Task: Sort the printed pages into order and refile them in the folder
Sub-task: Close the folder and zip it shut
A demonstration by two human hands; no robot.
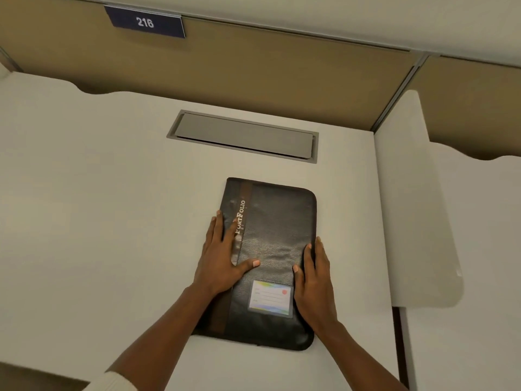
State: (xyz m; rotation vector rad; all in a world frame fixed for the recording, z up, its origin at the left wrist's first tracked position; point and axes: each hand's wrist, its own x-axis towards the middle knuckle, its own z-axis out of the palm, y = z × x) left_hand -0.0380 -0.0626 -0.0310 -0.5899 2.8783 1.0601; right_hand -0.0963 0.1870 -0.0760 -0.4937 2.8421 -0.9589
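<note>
A black leather folder [277,221] marked "PortFolio" lies closed on the white desk [112,207], with a brown stripe along its left side and a small label card [270,298] in a clear pocket near me. My left hand [222,255] rests flat on the folder's left side, fingers straight and thumb spread across the cover. My right hand [314,280] lies along the folder's right edge, fingers straight against it. No printed pages are in view.
A grey flip cover for cables [244,135] is set into the desk behind the folder. A tan partition [253,66] with a "216" sign [145,22] stands at the back. A white side divider [417,207] borders the desk on the right.
</note>
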